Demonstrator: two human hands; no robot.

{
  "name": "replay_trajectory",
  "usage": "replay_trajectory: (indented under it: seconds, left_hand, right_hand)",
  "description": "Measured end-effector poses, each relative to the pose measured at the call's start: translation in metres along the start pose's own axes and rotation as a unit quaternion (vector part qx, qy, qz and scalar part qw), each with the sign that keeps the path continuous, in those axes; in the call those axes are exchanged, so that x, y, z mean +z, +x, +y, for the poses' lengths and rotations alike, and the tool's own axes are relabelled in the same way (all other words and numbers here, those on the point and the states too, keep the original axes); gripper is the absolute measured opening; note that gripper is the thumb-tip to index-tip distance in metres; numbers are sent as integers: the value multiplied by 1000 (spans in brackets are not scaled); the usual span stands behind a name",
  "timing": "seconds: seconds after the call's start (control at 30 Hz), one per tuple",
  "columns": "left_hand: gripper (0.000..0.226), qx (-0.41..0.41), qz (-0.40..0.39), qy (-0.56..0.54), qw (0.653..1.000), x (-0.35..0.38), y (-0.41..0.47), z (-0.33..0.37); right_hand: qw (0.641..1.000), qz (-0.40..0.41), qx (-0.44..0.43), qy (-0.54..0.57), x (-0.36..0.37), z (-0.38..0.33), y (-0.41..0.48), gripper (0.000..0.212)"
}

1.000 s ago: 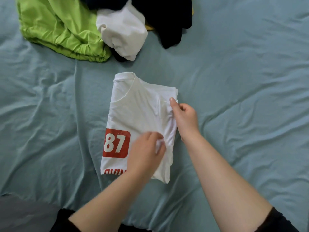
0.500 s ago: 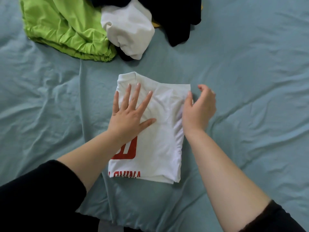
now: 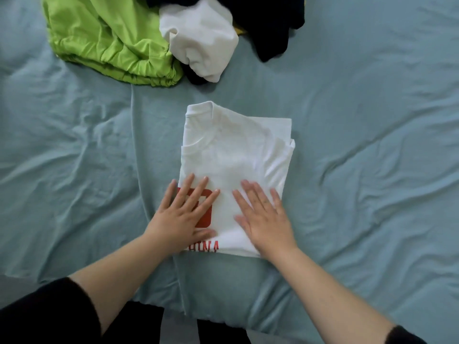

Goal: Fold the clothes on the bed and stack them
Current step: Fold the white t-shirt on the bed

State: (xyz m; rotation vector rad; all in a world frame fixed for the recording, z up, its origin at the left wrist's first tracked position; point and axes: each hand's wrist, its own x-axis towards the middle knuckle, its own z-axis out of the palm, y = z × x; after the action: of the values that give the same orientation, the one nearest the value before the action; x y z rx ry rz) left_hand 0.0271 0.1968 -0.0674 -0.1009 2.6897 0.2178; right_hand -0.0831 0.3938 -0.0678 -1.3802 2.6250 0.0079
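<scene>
A folded white cotton T-shirt with red print lies flat on the wrinkled teal bed sheet. The left hand and right hand press on its near half, palms down, fingers straight and spread. Under the left fingers sits a red printed block, its figure unreadable. Beside the left thumb, red capitals read roughly "HINA", their start hidden. Well beyond the fingertips lie a crumpled lime-green garment, a bunched white garment and a black garment.
</scene>
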Motion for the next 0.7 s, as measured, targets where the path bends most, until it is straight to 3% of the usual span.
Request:
replay_trajectory:
  seconds: [0.1,0.2,0.23,0.27,0.3,0.37,0.4,0.5,0.57,0.63,0.7]
  left_hand:
    - [88,-8,-60,12,998,13,-14,-8]
    - [95,-11,-9,-70,997,-4,-16,-7]
    - [96,-55,34,-137,989,-11,-19,-6]
    - [95,-130,66,-226,963,-17,-20,-6]
    - [92,-216,80,-333,914,-24,-19,-8]
    - [84,-334,65,-502,795,-37,-8,-10]
    - [75,-354,51,-529,770,-43,0,-9]
    - [43,-384,33,-501,775,-52,19,-4]
    - [33,-398,33,-525,751,-56,28,0]
    - [25,-382,31,-559,736,-64,32,6]
    - [20,-351,41,-590,726,-75,32,14]
  right_hand:
    - [999,-47,5,-6,6,5,-29,61]
    - [995,1,39,90,-7,-1,-22,64]
    - [984,35,93,148,-12,0,-20,63]
    - [955,71,180,224,-16,1,-20,60]
    - [900,92,282,320,-21,4,-18,56]
    - [746,67,455,481,-28,7,-10,47]
    - [693,45,496,521,-28,8,-5,39]
    - [657,19,524,541,-27,11,14,33]
    - [608,-10,522,598,-31,11,25,38]
    - [555,-24,495,668,-36,10,29,24]
    - [558,-17,465,686,-43,8,27,14]
